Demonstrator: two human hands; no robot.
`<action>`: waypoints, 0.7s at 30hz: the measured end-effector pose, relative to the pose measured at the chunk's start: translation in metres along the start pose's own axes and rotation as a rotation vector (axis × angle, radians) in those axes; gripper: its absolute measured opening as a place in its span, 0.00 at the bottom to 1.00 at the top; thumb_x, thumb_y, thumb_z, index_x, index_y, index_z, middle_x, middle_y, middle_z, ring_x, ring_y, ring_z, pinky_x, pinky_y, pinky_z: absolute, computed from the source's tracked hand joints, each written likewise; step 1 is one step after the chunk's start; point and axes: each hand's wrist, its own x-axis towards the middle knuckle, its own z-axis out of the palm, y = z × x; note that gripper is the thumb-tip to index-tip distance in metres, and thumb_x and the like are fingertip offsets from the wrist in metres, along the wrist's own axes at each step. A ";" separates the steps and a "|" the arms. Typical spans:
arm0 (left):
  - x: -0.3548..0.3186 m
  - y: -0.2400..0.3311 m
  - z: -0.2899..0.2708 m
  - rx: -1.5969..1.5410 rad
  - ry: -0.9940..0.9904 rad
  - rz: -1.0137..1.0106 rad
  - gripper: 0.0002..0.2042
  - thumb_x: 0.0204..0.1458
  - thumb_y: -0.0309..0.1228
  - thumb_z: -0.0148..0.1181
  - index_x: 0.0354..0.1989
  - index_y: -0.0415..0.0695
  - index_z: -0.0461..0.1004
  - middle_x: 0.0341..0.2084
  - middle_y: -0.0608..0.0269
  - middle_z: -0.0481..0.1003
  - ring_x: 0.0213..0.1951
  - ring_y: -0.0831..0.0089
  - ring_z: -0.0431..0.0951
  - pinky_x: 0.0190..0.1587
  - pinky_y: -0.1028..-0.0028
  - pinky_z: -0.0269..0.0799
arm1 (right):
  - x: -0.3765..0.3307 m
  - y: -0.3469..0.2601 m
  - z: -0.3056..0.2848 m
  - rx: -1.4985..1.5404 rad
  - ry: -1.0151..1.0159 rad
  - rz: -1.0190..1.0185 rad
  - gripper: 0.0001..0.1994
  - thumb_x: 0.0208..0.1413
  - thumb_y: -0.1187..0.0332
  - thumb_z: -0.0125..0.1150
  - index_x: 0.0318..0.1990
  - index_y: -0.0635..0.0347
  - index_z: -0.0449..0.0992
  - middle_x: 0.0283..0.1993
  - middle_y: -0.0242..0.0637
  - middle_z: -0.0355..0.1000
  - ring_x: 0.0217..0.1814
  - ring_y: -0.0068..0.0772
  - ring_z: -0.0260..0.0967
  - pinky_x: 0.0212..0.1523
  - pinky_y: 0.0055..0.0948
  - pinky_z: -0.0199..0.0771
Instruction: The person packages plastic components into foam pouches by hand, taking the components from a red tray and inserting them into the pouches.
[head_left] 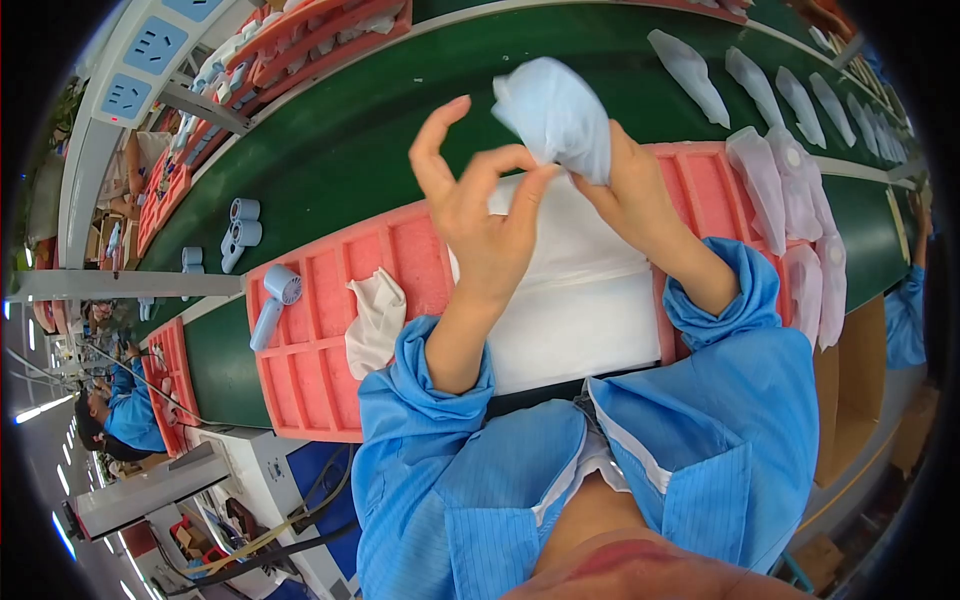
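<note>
My right hand (632, 190) is raised over the bench, its fingers wrapped round a handheld fan in a thin translucent bag (556, 112); the light blue shows through the film. At the lower edge of that bag, the thumb and a finger of my left hand (488, 215) meet in a pinch, while its other fingers stick up apart. Below both hands lies a stack of white translucent bags (570, 330) on a pink compartment tray (425, 260). An unbagged light-blue handheld fan (275, 305) rests on the tray's left part, near a crumpled off-white cloth (377, 320).
Several bagged fans (790, 180) lie on the tray's right end. More bagged pieces (690, 75) line the green conveyor belt (350, 150). Light-blue fans (241, 235) stand at the left of the belt. A metal post with a socket strip (140, 65) rises at left; co-workers sit beyond.
</note>
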 end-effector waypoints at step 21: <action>0.065 -0.282 -0.191 0.922 0.052 -1.109 0.39 0.38 0.40 0.68 0.58 0.36 0.56 0.56 0.40 0.57 0.51 0.45 0.71 0.53 0.57 0.71 | 0.057 0.269 0.007 -0.759 -0.068 0.522 0.30 0.52 0.64 0.58 0.63 0.60 0.59 0.56 0.57 0.66 0.56 0.60 0.65 0.55 0.47 0.66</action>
